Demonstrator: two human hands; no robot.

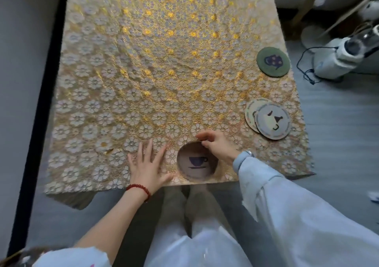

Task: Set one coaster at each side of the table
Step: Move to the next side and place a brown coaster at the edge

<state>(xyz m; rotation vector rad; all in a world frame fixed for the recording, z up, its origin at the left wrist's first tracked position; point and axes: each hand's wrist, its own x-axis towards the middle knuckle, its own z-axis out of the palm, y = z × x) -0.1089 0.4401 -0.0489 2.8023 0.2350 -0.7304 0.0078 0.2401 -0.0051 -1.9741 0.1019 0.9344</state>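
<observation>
A round coaster with a purple teacup print (197,164) lies at the near edge of the table (143,61), which is covered in a gold floral lace cloth. My right hand (217,144) pinches this coaster's far rim with thumb and fingers. My left hand (146,164) rests flat and spread on the cloth just left of it. A green coaster (273,61) lies at the right edge. Two pale coasters (270,121) overlap nearer on the right side, the top one showing a face print.
White appliances with a dark cord (336,57) stand on the grey floor right of the table. A dark strip (39,94) runs along the table's left side. My legs (192,215) are under the near edge.
</observation>
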